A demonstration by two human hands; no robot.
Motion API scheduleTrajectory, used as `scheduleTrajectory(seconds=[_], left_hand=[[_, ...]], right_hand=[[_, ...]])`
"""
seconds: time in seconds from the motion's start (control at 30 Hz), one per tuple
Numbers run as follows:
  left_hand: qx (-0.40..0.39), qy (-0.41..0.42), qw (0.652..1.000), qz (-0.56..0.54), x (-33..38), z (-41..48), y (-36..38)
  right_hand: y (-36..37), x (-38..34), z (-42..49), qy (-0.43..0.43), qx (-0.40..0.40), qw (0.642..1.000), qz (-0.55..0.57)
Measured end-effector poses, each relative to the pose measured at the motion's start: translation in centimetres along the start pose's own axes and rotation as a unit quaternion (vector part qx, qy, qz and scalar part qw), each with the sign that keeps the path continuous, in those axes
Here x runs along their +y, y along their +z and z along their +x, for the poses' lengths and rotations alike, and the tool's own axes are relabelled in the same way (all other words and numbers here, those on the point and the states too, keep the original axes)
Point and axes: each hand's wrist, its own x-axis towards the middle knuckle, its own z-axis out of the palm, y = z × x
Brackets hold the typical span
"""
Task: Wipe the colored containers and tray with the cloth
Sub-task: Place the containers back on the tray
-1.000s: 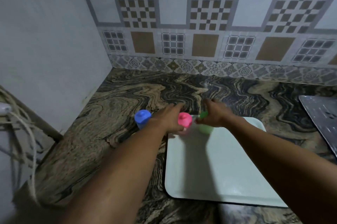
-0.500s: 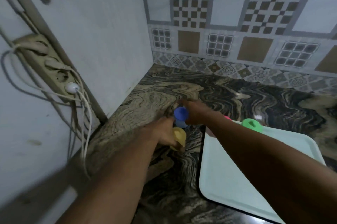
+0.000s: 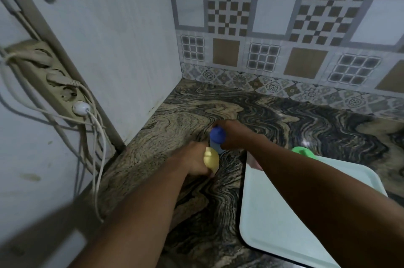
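Well, both hands are out over the marbled counter [image 3: 179, 136], just left of the white tray [image 3: 273, 224], each on a small bottle. The left hand [image 3: 194, 161] is closed around the yellow bottle [image 3: 211, 159], fingers curled about its body with the cap poking out on the thumb side. The right hand [image 3: 235, 136] wraps the blue bottle [image 3: 217, 137] from behind, fingers pressed together on its far side; the cap and a bit of clear body show in front. The two bottles sit just beside each other, almost touching. A green bottle [image 3: 302, 152] stands at the tray's far edge, and something pinkish peeks from under the right forearm, too hidden to name.

No cloth is visible in either hand, so this looks like clearing the bottles off the tray before wiping. To do it well, I'd set them upright and a little apart, well clear of the tray's rim, so nothing tips when the cloth comes through.
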Motion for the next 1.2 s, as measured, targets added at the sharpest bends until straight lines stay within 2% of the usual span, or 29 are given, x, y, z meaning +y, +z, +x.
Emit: scheduleTrajectory(seconds=[0.23, 0.37, 0.6, 0.83, 1.03, 1.2], left_hand=[[0.071, 0.039, 0.997, 0.019, 3.7, -0.1, -6.3], [0.108, 0.082, 0.991, 0.009, 8.5, 0.2, -8.4], [0.11, 0.178, 0.978, -0.013, 20.6, 0.6, -7.2], [0.074, 0.225, 0.971, 0.033, 30.0, 2.2, -0.5], [0.069, 0.218, 0.964, 0.133, 33.2, 4.1, 4.4], [0.079, 0.201, 0.952, 0.215, 33.7, 5.4, 6.8]], right_hand=[[-6.3, 1.0, -4.4, 0.021, 0.07, 0.997, 0.012], [-10.2, 3.2, -8.6, 0.048, 0.126, 0.991, 0.009], [-13.8, 11.7, -17.9, 0.142, 0.189, 0.972, 0.01], [-10.2, 21.7, -24.4, 0.222, 0.149, 0.962, 0.051], [-5.2, 26.7, -25.6, 0.243, 0.104, 0.961, 0.078], [-2.6, 28.4, -25.2, 0.236, 0.1, 0.963, 0.087]])
